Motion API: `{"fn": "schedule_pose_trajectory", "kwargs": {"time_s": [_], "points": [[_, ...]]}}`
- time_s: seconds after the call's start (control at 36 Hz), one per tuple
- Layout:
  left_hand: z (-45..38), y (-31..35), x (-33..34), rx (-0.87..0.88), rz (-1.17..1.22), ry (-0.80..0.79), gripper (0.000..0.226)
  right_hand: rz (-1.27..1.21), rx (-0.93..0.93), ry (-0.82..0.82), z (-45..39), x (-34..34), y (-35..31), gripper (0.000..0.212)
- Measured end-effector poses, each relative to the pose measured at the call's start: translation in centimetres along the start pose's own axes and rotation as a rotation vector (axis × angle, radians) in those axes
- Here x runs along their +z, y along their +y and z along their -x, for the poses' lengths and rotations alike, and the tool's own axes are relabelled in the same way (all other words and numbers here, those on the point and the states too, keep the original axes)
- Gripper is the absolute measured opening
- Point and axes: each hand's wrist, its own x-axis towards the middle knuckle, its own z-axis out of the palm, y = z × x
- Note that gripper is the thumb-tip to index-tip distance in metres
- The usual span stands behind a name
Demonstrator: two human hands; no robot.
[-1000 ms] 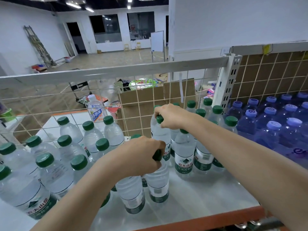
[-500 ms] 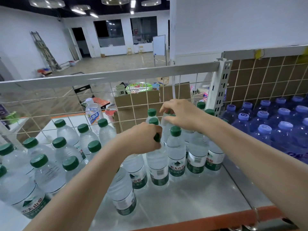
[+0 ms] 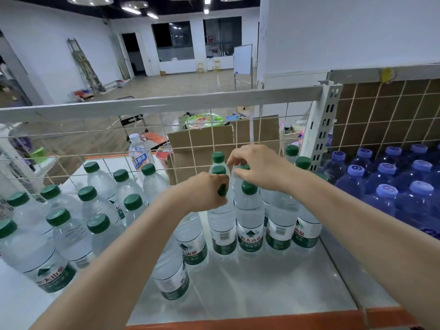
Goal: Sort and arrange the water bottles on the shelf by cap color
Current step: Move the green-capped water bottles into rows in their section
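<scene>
Clear water bottles with green caps stand on the shelf [image 3: 273, 289]. My left hand [image 3: 202, 192] grips the green cap of one bottle [image 3: 221, 225] in the middle cluster. My right hand [image 3: 259, 166] reaches over the back of that cluster and its fingers curl on the cap of a bottle behind, mostly hidden by the hand. Another green-capped bottle [image 3: 248, 220] stands just below my right hand. A second group of green-capped bottles [image 3: 95, 210] fills the left. Blue bottles with purple caps [image 3: 392, 184] stand at the right.
A wire grid back panel [image 3: 190, 144] and a grey rail bound the shelf's far side. A perforated upright post [image 3: 321, 129] divides green from blue bottles. An orange front edge [image 3: 262, 322] runs along the shelf. Cardboard boxes [image 3: 202, 148] sit behind the grid.
Both hands with their bottles have moved back toward the grid and closer to the right cluster. The view has tilted slightly, showing more bare shelf in front.
</scene>
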Motion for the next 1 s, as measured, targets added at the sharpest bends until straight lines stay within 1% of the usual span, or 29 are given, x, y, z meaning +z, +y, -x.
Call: {"fn": "schedule_pose_trajectory", "kwargs": {"time_s": [0.06,0.08,0.17,0.19,0.31,0.39,0.44,0.53,0.56,0.64,0.69,0.75,0.81,0.92,1.0], "points": [[0.1,0.0,-0.1,-0.022,0.001,-0.012,0.014,-0.008,0.001,-0.003,-0.2,0.3,-0.1,0.017],[0.1,0.0,-0.2,-0.035,0.002,-0.026,0.019,-0.009,0.002,-0.002,-0.3,0.4,-0.2,0.017],[0.4,-0.3,-1.3,-0.072,0.015,-0.063,0.052,-0.01,0.003,-0.005,-0.4,0.7,-0.7,0.017],[0.7,-0.5,-1.9,-0.074,0.018,-0.054,0.056,-0.011,0.001,-0.007,-0.5,0.7,-1.0,0.018],[1.8,-2.2,-4.6,-0.077,-0.002,0.026,0.044,-0.033,-0.01,0.006,-1.0,0.8,-2.2,0.019],[2.6,-4.0,-6.4,-0.114,-0.034,0.05,0.032,-0.034,-0.029,0.001,-1.8,0.9,-3.8,0.018],[3.0,-5.1,-7.3,-0.136,-0.076,0.057,0.026,-0.036,-0.039,-0.034,-2.2,1.1,-5.0,0.02],[3.1,-7.3,-8.0,-0.167,-0.163,0.064,0.026,-0.065,-0.033,-0.137,-3.0,1.5,-7.0,0.021],[3.1,-8.1,-8.1,-0.179,-0.174,0.059,0.027,-0.067,-0.026,-0.182,-3.2,1.8,-7.7,0.025],[2.9,-10.2,-7.9,-0.215,-0.257,0.036,0.029,-0.042,0.006,-0.297,-3.7,2.7,-9.6,0.049],[2.7,-11.0,-7.5,-0.22,-0.322,-0.005,0.032,0.081,-0.004,-0.323,-4.0,3.4,-10.6,0.055],[2.4,-11.5,-6.9,-0.225,-0.325,-0.078,0.035,0.197,-0.013,-0.347,-4.2,4.0,-11.0,0.052],[1.9,-12.2,-6.2,-0.216,-0.331,-0.113,0.034,0.235,0.007,-0.379,-4.4,4.5,-11.0,0.046],[0.9,-13.1,-5.5,-0.218,-0.332,-0.124,0.039,0.108,0.062,-0.449,-4.7,4.7,-10.8,0.035],[0.5,-13.4,-5.6,-0.234,-0.302,-0.129,0.042,0.111,0.052,-0.461,-5.2,4.6,-10.6,0.033]]}}
